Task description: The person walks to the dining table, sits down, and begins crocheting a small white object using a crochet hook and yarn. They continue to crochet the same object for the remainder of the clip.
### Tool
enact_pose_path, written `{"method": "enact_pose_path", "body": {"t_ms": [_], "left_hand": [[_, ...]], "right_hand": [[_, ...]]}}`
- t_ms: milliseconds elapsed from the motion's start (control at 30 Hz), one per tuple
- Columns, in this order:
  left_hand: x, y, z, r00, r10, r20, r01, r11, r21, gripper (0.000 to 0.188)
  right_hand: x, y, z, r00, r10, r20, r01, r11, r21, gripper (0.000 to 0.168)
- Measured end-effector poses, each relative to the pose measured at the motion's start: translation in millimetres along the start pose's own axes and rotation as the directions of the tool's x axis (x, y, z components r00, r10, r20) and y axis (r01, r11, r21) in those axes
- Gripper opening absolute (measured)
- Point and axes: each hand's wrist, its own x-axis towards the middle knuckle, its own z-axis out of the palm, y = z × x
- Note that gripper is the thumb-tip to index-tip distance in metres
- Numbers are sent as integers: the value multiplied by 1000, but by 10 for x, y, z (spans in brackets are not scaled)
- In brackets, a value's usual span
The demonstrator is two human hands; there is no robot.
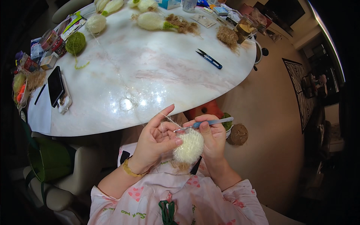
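Observation:
My left hand (159, 136) pinches the upper left side of a fuzzy cream crocheted piece (189, 146), its thumb resting on the stitches. A strand of pale yarn runs over my raised left index finger. In my right hand (213, 135) is a crochet hook (215, 122) with a blue-grey handle, its metal tip at the top edge of the piece beside my left fingers. Brown fibres hang from the bottom of the piece. The pale strand trails back across the table towards a cream yarn ball (96, 24) at the far left.
Blue thread snips (209, 58) lie on the marble table (168, 67). Finished-looking cream crocheted pieces (150, 21) and brown fibre (227, 36) sit at the back. A green yarn ball (76, 43) and a phone (56, 86) are at left. Below the table edge sits a brown yarn ball (238, 134).

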Motion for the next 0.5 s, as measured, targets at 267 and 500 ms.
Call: {"method": "enact_pose_path", "body": {"t_ms": [267,500], "left_hand": [[-50,41,54,993,-106,51,100,989,108,86],[-26,89,-20,999,-29,26,20,959,283,77]], "right_hand": [[-20,4,17,998,-30,52,29,1000,12,24],[86,-64,-73,981,-115,156,117,993,-7,21]]}}
